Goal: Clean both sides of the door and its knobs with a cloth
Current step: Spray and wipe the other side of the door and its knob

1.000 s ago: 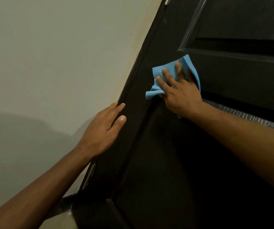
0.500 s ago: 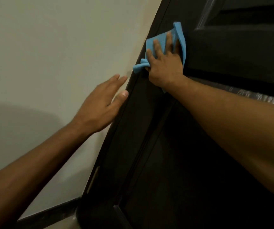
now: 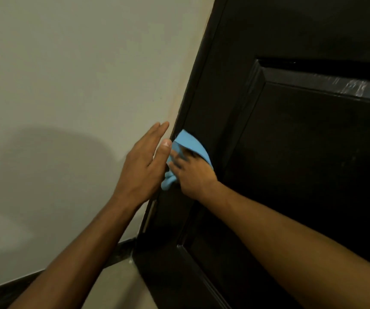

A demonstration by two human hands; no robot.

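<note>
Blue cloth (image 3: pixel 188 144): it lay flat against the dark door (image 3: pixel 313 163), on the frame strip close to the door's left edge, with one bunched end hanging down below the hand.
Right hand (image 3: pixel 193 175): it pressed the cloth against the door with the palm down and the fingers (image 3: pixel 176 158) spread over the fabric; the fingers looked blurred, so how firmly they gripped the cloth could not be told.
Left hand (image 3: pixel 144 166): it was flat and open, fingers together and straight, placed at the left edge of the door, just beside the cloth; the thumb (image 3: pixel 165 147) pointed up along this edge.
Door: dark brown wood with a sunken panel, to the right of the cloth; a shiny strip (image 3: pixel 362 89) crossed the top moulding of the panel.
Wall (image 3: pixel 68 74): pale, to the left of the door, with a soft shadow on it.
Skirting (image 3: pixel 12 288): a dark band along the bottom of the wall, reaching the foot of the door.
</note>
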